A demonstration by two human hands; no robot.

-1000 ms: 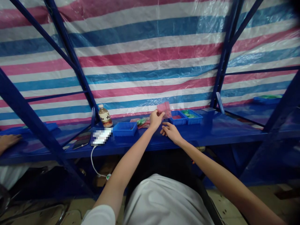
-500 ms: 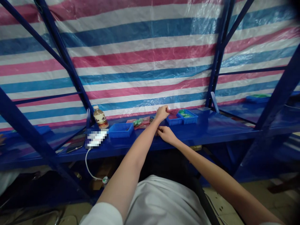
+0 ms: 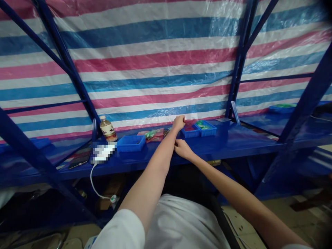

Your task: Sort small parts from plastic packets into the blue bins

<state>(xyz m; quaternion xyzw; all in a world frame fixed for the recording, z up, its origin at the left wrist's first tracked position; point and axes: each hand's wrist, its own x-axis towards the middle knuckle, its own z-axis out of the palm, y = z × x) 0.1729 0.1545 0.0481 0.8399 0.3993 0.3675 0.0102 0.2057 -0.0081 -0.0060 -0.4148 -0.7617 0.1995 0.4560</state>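
Curled left hand (image 3: 179, 122) and right hand (image 3: 183, 149), pinch unclear on both, left near middle of three close trays (image 3: 191, 133). One bottle (image 3: 108, 130). Pink bag no longer raised.

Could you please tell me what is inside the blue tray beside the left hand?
Reddish plastic shows inside the tray. Whatever lies beneath it is covered, so I cannot tell how deep it goes.

The bottle label (image 3: 107, 130) reads "加" and "大".
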